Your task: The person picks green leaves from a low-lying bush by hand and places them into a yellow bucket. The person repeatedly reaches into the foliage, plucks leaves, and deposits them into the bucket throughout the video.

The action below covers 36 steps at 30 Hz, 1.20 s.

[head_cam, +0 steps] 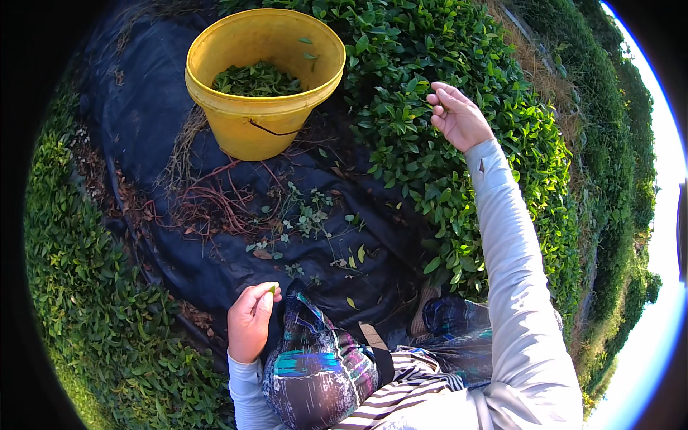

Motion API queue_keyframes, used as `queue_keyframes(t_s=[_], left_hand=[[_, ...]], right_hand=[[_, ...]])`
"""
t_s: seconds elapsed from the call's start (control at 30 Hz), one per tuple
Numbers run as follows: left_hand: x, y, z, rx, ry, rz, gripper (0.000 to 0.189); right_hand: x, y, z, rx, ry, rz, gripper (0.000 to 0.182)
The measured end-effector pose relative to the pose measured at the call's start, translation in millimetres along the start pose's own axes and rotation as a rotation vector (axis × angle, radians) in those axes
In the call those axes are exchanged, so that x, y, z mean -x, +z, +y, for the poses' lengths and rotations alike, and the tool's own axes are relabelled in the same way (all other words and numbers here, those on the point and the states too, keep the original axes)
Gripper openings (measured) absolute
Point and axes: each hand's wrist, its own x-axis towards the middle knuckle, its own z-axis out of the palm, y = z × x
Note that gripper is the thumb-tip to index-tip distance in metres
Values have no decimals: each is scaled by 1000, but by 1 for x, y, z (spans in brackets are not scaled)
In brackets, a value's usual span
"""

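Note:
My left hand (250, 321) is low in the view beside my bent knee, its thumb and fingers pinched on a small green leaf (272, 289). My right hand (459, 117) reaches out over a leafy, trimmed bush (414, 123), palm turned up and fingers curled. A bit of green shows between those fingers, but whether they hold it or it lies behind them is unclear. Ahead stands a yellow plastic bucket (258, 129) with a thin handle. Plucked green leaves (258, 79) cover its bottom, and a few stick to the inner wall.
Black ground sheeting (145, 97) runs between the bush and another leafy row (118, 322) on the left. Reddish dry stems (226, 207), a small creeping weed (309, 215) and loose leaves lie on it. Grassy growth (613, 161) rises along the far right.

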Motion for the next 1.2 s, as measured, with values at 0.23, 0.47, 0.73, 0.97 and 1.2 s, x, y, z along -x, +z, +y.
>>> queue_keyframes(t_s=[0.23, 0.47, 0.73, 0.97, 1.2], left_hand=[[6, 10, -13, -55, -72, -4, 18], [6, 17, -16, -51, -105, 12, 19], [9, 24, -18, -39, -113, 37, 18], [11, 22, -19, -32, -142, 53, 18], [10, 24, -22, -10, -140, 50, 19]], right_hand=[[-14, -14, -5, 82, -43, 153, 22], [-46, -16, 1, 623, -71, 488, 20], [-80, 9, -16, 1255, 153, 436, 30], [-66, -33, -8, 716, 186, 307, 25], [-50, -46, -8, 555, 164, 190, 33]])
